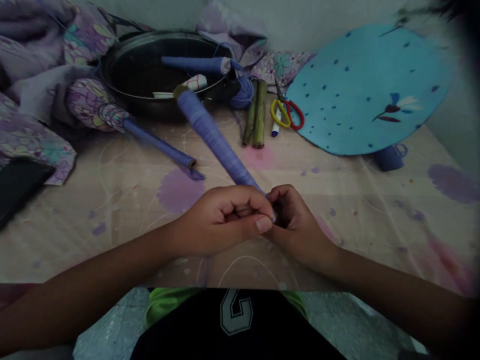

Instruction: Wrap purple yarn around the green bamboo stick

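Over the pale flower-patterned tabletop (375,215), our tapering rod wound with purple yarn (217,137) slants away from us, thin end nearest, perhaps for easier control. Our left hand (228,217) pinches what looks like a loose strand (273,218) there; our right hand (298,225) curls around the partly hidden tip, apparently gripping to steady it. Beyond, a round black metal pan (146,103) props a second purple-wound cone (195,64) on its rim, near scissors with red and yellow handles (295,115).

Thread-wound stick (217,140) blue-violet; round board (345,95) turquoise, dark-dotted; scissors (288,106) yellow-and-red-handled.
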A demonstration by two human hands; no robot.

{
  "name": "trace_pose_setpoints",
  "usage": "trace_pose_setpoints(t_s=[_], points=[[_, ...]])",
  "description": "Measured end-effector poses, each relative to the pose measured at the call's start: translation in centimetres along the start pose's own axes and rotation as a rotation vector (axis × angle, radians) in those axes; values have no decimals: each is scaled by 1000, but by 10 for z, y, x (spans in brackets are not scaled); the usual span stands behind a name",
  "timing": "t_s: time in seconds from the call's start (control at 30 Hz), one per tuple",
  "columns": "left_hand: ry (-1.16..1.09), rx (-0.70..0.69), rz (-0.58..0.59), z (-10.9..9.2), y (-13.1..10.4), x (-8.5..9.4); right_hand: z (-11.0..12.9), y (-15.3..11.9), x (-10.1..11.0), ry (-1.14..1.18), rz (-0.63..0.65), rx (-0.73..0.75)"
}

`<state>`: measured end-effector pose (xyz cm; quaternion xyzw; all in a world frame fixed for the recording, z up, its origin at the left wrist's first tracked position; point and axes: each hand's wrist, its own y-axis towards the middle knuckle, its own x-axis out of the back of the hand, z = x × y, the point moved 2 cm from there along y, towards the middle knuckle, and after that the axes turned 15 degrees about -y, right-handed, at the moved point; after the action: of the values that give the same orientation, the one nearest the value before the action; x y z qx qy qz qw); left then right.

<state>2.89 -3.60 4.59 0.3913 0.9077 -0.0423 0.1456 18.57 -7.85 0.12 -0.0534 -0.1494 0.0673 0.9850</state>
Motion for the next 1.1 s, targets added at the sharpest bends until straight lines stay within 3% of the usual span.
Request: trace_pose_setpoints(t_s=[0.13,0.23,0.4,0.57,0.63,0.8,0.93,1.1], points=[[-88,39,-106,-3,-1,0,1,1,7,-536,-176,311],[-142,56,-160,-1,0,1,3,3,11,-796,-264,541],[-97,111,-139,3,-3,-1,4,2,9,-966,-329,625],[18,129,-2,5,-6,-7,6,3,13,-892,-410,497],[33,120,27,6,-6,-7,5,5,17,-884,-427,509],[22,108,0,9,-3,-4,6,8,28,-865,-518,612],[-25,163,-49,18,-1,-1,7,6,30,-658,-534,515],[-72,212,-113,29,2,4,9,1,27,-321,-438,321]])
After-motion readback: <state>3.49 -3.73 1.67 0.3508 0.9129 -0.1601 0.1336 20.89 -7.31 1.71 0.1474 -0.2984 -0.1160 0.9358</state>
